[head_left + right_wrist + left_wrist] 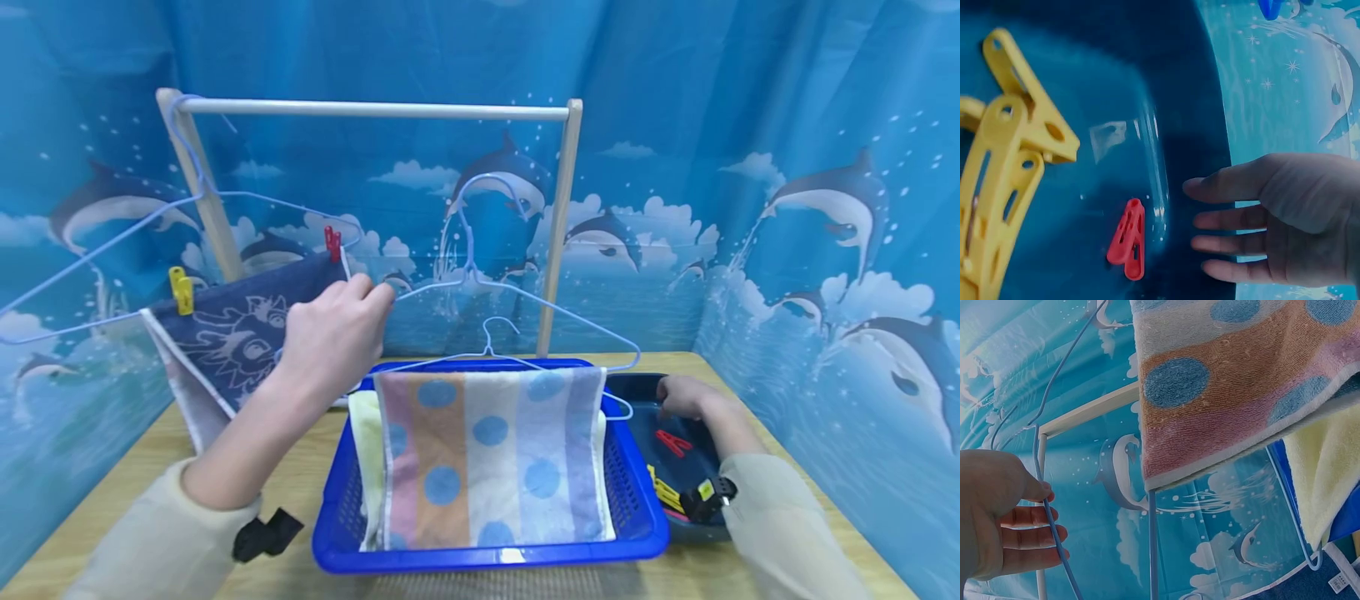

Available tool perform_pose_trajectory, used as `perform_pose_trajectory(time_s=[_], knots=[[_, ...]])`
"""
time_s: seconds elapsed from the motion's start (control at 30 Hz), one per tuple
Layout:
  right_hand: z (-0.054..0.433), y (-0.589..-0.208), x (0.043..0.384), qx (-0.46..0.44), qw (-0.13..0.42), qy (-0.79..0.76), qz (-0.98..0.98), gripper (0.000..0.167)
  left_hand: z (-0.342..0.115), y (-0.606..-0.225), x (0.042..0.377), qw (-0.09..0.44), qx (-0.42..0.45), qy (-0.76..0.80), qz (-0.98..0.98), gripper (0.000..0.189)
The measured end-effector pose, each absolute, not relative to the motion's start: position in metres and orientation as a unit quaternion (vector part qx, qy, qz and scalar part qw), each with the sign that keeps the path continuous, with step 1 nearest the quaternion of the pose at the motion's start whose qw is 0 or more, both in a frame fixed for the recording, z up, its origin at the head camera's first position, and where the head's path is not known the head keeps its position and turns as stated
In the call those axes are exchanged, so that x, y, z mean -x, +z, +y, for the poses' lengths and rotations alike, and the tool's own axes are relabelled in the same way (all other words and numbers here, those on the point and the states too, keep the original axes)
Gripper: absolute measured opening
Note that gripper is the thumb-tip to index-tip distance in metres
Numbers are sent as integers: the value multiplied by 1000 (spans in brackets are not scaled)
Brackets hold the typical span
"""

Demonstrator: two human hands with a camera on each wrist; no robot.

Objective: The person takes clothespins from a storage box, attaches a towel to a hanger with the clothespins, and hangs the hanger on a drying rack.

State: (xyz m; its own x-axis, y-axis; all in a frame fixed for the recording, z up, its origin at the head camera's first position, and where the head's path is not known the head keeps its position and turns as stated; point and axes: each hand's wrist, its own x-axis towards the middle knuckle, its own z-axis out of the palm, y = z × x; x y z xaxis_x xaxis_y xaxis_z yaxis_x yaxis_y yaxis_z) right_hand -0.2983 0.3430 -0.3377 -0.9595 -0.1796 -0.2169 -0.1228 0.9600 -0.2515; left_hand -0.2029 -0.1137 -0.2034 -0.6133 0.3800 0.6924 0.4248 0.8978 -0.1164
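My left hand holds the wire of a light blue hanger, its fingers curled round it; in the left wrist view the wire passes between thumb and fingers. A striped towel with blue dots hangs in front of that hanger, above a blue basket. My right hand is over the far end of a dark basin. In the right wrist view its fingers are extended and hold nothing, near a red clothespin. Larger yellow clothespins lie farther off in the basin.
At the left, a navy towel hangs from another hanger by a yellow clothespin and a red one. Behind stands a rack with a white bar. A pale yellow cloth lies in the basket.
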Motion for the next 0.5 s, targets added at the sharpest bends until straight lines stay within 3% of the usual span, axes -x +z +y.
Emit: perform_pose_trajectory(time_s=[0.2, 0.5], knots=[[340, -340, 302, 75, 111, -100, 986, 36, -112, -203, 203, 377, 225, -34, -898, 12], [339, -347, 298, 67, 122, -98, 985, 25, -111, -207, 203, 370, 227, -31, -900, 12]])
